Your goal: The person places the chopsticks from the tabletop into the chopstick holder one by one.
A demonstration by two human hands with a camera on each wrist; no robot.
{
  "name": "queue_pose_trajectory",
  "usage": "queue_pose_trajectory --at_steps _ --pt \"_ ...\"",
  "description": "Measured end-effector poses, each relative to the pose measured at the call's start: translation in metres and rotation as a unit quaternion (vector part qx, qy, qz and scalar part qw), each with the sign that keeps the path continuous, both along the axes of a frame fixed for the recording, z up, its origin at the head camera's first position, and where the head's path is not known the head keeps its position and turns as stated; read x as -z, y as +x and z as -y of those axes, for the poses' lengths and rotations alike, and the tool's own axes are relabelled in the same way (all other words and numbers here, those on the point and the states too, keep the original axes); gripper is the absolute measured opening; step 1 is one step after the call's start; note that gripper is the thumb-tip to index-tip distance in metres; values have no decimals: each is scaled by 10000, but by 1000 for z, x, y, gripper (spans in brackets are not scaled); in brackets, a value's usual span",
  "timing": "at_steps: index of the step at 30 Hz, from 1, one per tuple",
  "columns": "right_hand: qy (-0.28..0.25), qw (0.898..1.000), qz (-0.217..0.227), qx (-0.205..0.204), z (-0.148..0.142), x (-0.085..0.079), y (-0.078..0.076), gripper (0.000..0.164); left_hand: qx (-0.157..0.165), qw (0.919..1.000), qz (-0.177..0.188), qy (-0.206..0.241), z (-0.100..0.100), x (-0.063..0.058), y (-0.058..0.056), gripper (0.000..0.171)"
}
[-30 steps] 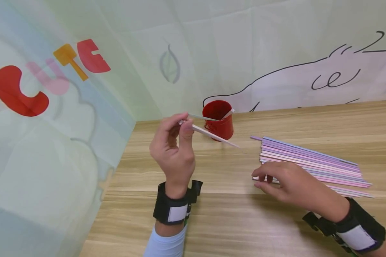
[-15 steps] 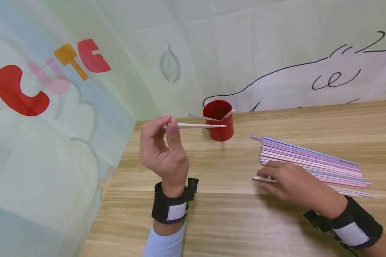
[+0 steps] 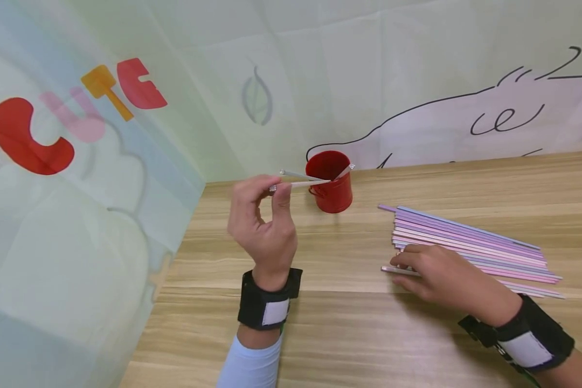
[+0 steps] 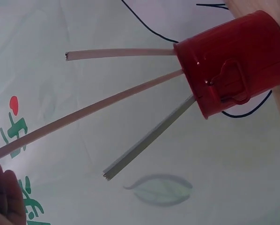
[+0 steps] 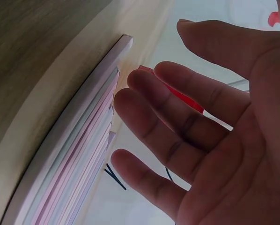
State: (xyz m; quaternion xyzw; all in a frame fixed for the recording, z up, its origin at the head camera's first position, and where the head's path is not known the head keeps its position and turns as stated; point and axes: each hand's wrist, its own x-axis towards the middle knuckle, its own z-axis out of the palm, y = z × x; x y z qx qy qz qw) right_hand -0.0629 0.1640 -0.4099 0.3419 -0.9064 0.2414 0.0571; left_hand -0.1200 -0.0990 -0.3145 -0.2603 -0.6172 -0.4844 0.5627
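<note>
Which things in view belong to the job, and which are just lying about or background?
Belong to the job:
left hand, pinching a pale stick
right hand, beside the laid-out sticks
red bucket, holding two other sticks

Background:
wooden table
printed backdrop
wrist straps

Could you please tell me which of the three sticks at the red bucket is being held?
The middle stick in the left wrist view: the left hand pinches its outer end, while the upper stick and lower stick have theirs free.
</note>
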Motion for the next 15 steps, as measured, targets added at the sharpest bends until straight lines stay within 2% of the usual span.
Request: queue_pose_trajectory --at_steps 4,9,12,15 --pt "9 10000 14 39 0 2 0 18 117 9974 486 -523 -2 7 -3 20" --pt "24 9999 132 48 0 2 -1 18 -43 9848 1322 -1124 -4 15 -5 26" --pt "73 9997 211 65 0 3 -1 19 -118 9813 1476 -1233 -5 16 -5 26" --pt "125 9996 230 128 0 4 -1 19 -108 9830 1389 -1198 -6 14 -4 22"
